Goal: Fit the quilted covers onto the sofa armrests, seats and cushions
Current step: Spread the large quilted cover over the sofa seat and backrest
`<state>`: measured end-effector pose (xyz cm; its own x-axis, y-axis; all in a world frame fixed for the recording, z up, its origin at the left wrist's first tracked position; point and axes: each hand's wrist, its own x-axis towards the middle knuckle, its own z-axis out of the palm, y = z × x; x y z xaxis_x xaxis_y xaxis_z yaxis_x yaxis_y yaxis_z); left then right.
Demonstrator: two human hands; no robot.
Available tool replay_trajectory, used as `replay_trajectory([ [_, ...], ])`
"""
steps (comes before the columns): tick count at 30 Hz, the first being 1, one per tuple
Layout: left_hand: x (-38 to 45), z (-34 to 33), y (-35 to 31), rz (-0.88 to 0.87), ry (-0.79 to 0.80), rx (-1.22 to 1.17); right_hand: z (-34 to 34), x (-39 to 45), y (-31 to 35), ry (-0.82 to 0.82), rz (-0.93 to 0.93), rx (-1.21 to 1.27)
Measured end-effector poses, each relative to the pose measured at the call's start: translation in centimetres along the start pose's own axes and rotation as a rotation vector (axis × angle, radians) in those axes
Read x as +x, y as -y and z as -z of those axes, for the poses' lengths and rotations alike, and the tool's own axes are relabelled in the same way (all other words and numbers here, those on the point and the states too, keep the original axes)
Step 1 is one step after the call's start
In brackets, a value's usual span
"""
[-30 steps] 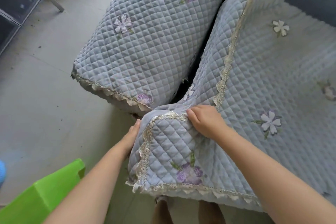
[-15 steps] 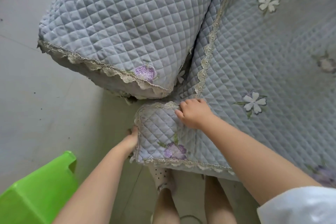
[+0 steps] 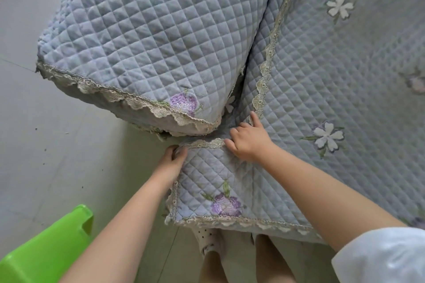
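At 6 o'clock, grey-blue quilted lace-trimmed seat cover: left hand pinches corner, right hand fingers spread, pressing; seemingly tucking beside armrest.

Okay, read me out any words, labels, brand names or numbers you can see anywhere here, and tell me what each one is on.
None can be read.
The seat cover and the armrest cover carry only embroidered flowers and lace trim, no label or tag in view.
The green plastic stool shows no marking.
The white sleeve is plain.
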<state>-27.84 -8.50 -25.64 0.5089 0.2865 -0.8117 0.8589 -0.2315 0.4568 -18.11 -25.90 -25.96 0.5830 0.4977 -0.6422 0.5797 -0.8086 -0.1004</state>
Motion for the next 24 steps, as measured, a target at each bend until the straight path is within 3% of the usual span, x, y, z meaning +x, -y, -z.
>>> replay_trajectory([
  [4, 0.3, 0.2, -0.5, -0.013, 0.055, 0.197, 0.8, -0.5, -0.6, 0.014, 0.019, -0.003],
  [7, 0.0, 0.4, -1.5, 0.034, 0.112, 0.523, 1.1, -1.1, -1.5, 0.058, 0.072, 0.042],
  [10, -0.8, -0.1, -4.6, 0.019, 0.123, 0.907, 1.4, -1.9, -3.4, 0.072, 0.113, 0.224],
  [12, -1.9, -1.2, -7.4, -0.072, 0.116, 1.029, 1.8, -2.7, -5.1, 0.027, 0.084, 0.341],
  [17, -2.7, -5.1, -15.4, -0.209, 0.146, 0.944, 4.5, -3.1, -12.1, -0.014, -0.102, 0.418],
  [24, 3.6, -9.7, -27.3, -0.24, 0.075, 0.529, 10.7, 0.9, -22.7, -0.093, -0.171, 0.4],
])
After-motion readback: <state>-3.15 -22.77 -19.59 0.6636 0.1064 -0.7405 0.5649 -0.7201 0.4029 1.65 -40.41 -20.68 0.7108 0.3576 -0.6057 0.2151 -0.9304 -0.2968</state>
